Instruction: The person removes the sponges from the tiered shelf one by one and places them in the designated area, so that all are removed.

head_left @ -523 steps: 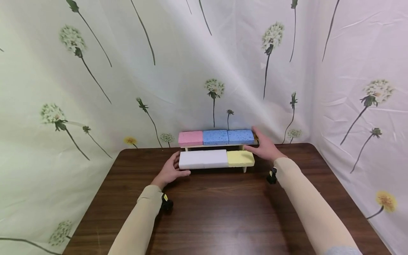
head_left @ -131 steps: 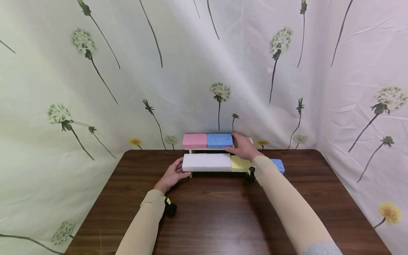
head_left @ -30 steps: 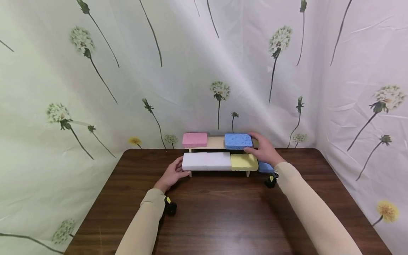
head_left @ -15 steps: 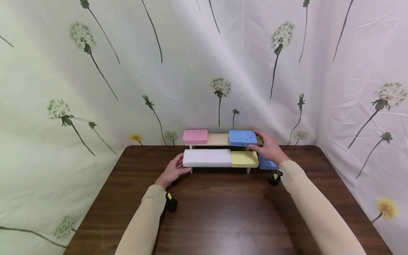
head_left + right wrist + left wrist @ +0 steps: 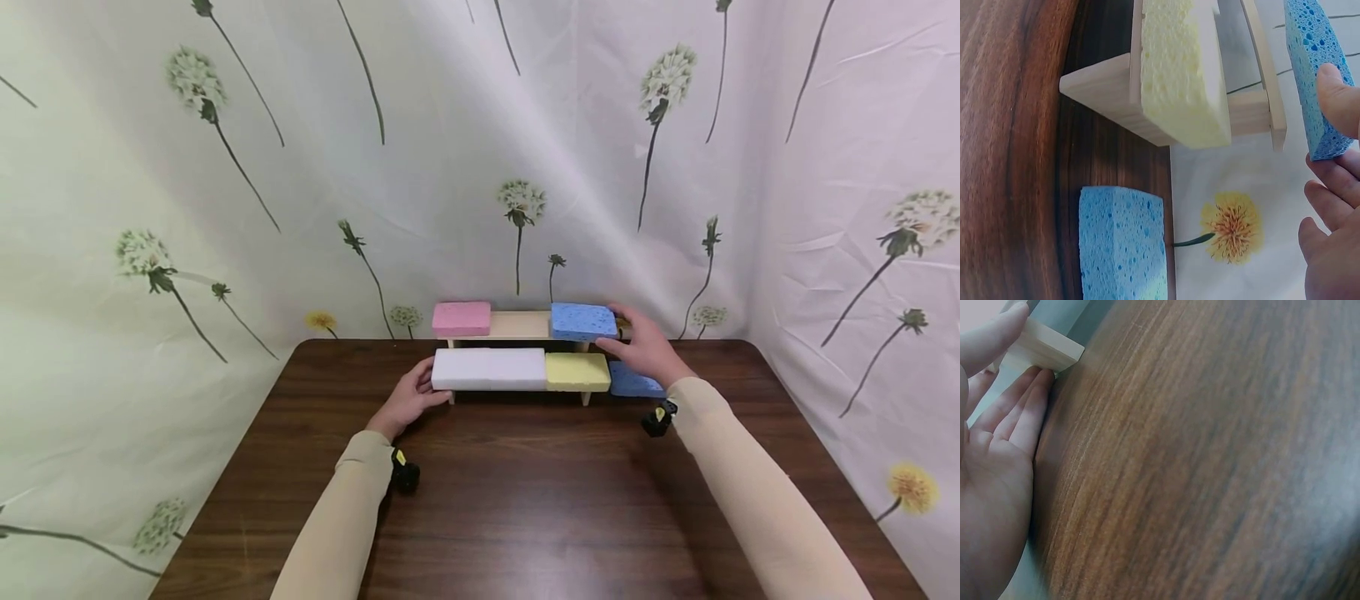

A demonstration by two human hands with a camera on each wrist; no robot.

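A two-tier wooden rack (image 5: 519,324) holds sponges. My right hand (image 5: 651,348) pinches a blue sponge (image 5: 583,321) by its right end, at the right part of the upper tier; the right wrist view shows the thumb on one face and fingers at the lower end. Left of it, beyond a bare stretch of shelf, lies a pink sponge (image 5: 461,318). Two white sponges (image 5: 487,369) and a yellow sponge (image 5: 577,372) fill the lower tier. My left hand (image 5: 405,403) grips the rack's lower left end, fingers against the pale wood (image 5: 1050,350) in the left wrist view.
Another blue sponge (image 5: 632,382) lies on the dark wooden table (image 5: 510,500), right of the rack and partly under my right wrist. Behind the table hangs a white cloth (image 5: 435,208) printed with dandelions.
From the middle of the upper tier, the blue sponge has slid right in my right hand, leaving a gap beside the pink one. My left hand has stayed at the rack's left end.
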